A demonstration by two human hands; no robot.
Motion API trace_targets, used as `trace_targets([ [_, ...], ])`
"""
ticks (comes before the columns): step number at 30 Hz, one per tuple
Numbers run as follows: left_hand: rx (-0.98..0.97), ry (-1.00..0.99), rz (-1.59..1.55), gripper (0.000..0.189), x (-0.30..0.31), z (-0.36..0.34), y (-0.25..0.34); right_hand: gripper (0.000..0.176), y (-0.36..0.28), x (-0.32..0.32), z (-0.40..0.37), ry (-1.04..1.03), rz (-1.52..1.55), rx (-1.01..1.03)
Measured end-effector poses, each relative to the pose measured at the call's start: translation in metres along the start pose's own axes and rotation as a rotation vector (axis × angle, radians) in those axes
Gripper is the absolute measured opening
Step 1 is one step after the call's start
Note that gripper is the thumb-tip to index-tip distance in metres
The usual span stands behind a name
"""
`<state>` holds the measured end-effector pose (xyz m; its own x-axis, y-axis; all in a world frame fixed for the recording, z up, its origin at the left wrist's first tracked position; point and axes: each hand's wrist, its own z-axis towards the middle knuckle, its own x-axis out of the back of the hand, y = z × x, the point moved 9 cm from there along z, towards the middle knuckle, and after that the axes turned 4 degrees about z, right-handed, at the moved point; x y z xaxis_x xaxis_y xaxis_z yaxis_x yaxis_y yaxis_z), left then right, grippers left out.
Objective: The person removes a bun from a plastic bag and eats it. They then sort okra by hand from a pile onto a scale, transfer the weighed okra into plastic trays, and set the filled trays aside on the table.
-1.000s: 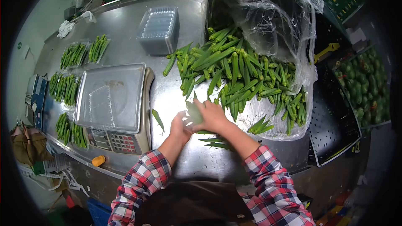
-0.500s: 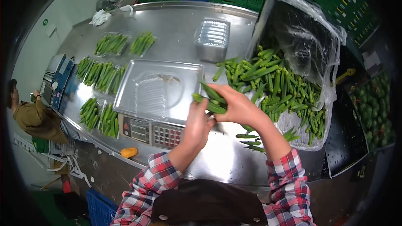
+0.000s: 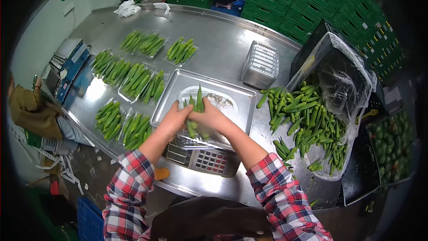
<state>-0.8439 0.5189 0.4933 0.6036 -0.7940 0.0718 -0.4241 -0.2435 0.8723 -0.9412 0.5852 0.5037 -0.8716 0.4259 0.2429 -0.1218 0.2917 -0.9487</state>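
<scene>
A small bunch of okra pods (image 3: 199, 100) is gripped between my two hands, above the metal pan (image 3: 244, 120) of a weighing scale. My left hand (image 3: 175, 119) closes on the bunch from the left, and my right hand (image 3: 210, 117) closes on it from the right. Some pods point up and others hang below the fingers, a little blurred. A clear plastic edge shows on the pan under my hands; most of it is hidden. The scale's keypad (image 3: 211, 161) faces me. To the right, a heap of loose okra (image 3: 307, 118) spills from a plastic-lined black crate (image 3: 307, 56).
Several clear packs of okra (image 3: 138, 82) lie left of the scale. Behind it stands a stack of clear containers (image 3: 262, 64). An orange object (image 3: 161, 173) sits at the near edge. A co-worker (image 3: 33, 109) is at the far left, beside blue equipment (image 3: 71, 73). Green crates (image 3: 272, 0) line the back.
My hands have brought the okra from the scale's right side to over its pan, and the pods now stand more upright. The camera view has shifted left.
</scene>
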Motion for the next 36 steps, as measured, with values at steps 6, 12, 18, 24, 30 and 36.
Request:
trace_targets([
  [6, -0.491, 0.177, 0.831, 0.043, 0.02, 0.03, 0.043, 0.071, -0.005, 0.029, -0.062, 0.365, -0.384, 0.158],
  [12, -0.814, 0.173, 0.926, 0.036, 0.01, 0.09, 0.048, 0.05, 0.015, 0.011, -0.094, 0.442, -0.583, 0.168],
  [18, -0.662, 0.007, 1.005, 0.035, 0.009, 0.089, 0.034, 0.05, 0.033, 0.031, -0.079, 0.509, -0.847, 0.138],
  [24, -0.433, 0.026, 1.169, 0.033, 0.003, 0.021, 0.023, 0.045, 0.035, 0.08, -0.028, 0.395, -0.872, 0.42],
  [30, -1.115, 0.094, 1.316, 0.045, -0.028, -0.008, 0.047, 0.046, 0.01, 0.082, -0.079, 0.556, -0.634, 0.528],
  [36, -1.13, -0.191, 1.257, 0.044, -0.046, 0.01, 0.036, 0.028, 0.076, 0.112, -0.213, 0.781, -0.355, 0.344],
])
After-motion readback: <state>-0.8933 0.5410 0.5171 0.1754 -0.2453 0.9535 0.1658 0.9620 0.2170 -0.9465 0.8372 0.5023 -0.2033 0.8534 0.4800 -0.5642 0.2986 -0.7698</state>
